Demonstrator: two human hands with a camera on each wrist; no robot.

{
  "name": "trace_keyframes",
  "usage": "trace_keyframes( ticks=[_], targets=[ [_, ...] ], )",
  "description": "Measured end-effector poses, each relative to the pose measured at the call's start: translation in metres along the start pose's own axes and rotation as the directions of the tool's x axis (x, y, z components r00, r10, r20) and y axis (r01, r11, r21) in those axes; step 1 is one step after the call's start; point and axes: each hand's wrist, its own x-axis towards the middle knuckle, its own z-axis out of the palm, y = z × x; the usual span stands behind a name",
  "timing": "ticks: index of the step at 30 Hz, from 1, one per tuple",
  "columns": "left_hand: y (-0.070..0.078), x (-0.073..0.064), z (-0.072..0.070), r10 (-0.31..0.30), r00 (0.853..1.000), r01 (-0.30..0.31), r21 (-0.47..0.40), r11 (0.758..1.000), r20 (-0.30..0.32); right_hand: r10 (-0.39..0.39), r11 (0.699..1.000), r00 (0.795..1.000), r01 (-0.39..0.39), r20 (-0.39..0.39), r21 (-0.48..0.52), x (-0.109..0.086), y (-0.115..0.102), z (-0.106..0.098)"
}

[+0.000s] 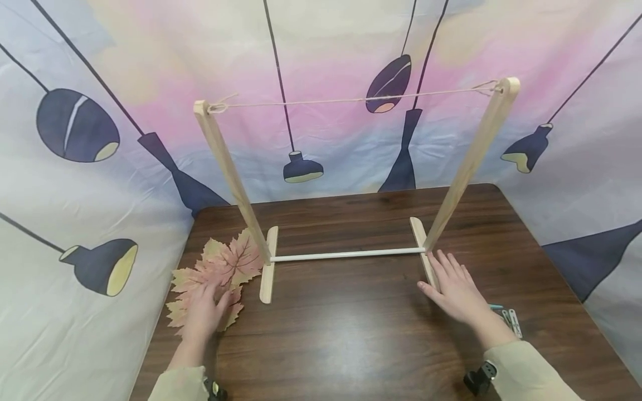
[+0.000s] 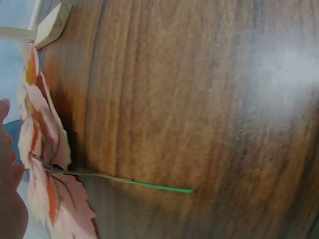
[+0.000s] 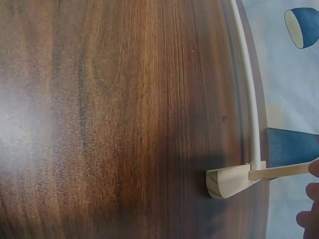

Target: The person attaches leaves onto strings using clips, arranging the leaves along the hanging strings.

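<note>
A wooden stand rises from the table, its left post (image 1: 233, 175) and right post (image 1: 468, 167) joined low down by a white rod (image 1: 346, 254) and at the top by a thin string (image 1: 326, 102). Pinkish artificial maple leaves (image 1: 243, 259) lie by the left foot (image 1: 267, 284); their green-tipped stem (image 2: 159, 187) shows in the left wrist view. Over the near part of the leaves is my left hand (image 1: 203, 312), fingers relaxed. My right hand (image 1: 458, 292) is spread with straight fingers at the right foot (image 1: 417, 229), fingertips close to the post's base.
Several small metal clips (image 1: 512, 323) and a thin blue item (image 1: 495, 306) lie right of the right hand, partly hidden by the wrist. Behind the dark wooden table (image 1: 346, 345) hangs a cloth (image 1: 331, 50) printed with lamps.
</note>
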Motion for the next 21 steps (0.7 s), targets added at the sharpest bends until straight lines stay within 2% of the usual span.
trace_keyframes(
  ticks=[5, 8, 11, 14, 18, 21],
  targets=[
    [-0.005, -0.006, 0.008, 0.001, 0.993, -0.002, -0.01, 1.0, -0.114, 0.001, 1.0, 1.0, -0.001, 0.003, 0.006, -0.001, 0.0, 0.0],
    [-0.006, -0.007, 0.011, -0.007, 0.988, 0.005, -0.012, 1.0, -0.153, -0.001, 1.0, 1.0, 0.001, 0.008, 0.007, -0.001, 0.0, 0.0],
    [-0.008, -0.008, 0.013, -0.051, 0.989, 0.049, -0.02, 0.999, -0.135, -0.004, 1.0, 1.0, 0.004, 0.014, 0.011, -0.001, 0.0, 0.0],
    [-0.008, -0.007, 0.014, -0.126, 0.989, 0.123, -0.041, 0.992, -0.079, -0.008, 1.0, 1.0, 0.008, 0.008, 0.015, -0.001, 0.0, 0.001],
    [-0.008, -0.006, 0.014, -0.201, 0.979, 0.199, -0.074, 0.977, -0.019, -0.011, 1.0, 1.0, 0.011, 0.004, 0.018, 0.0, 0.001, 0.002],
    [-0.009, -0.007, 0.015, -0.234, 0.972, 0.233, -0.087, 0.969, -0.007, -0.009, 1.0, 1.0, 0.009, 0.017, 0.027, -0.001, 0.0, 0.002]
  ],
)
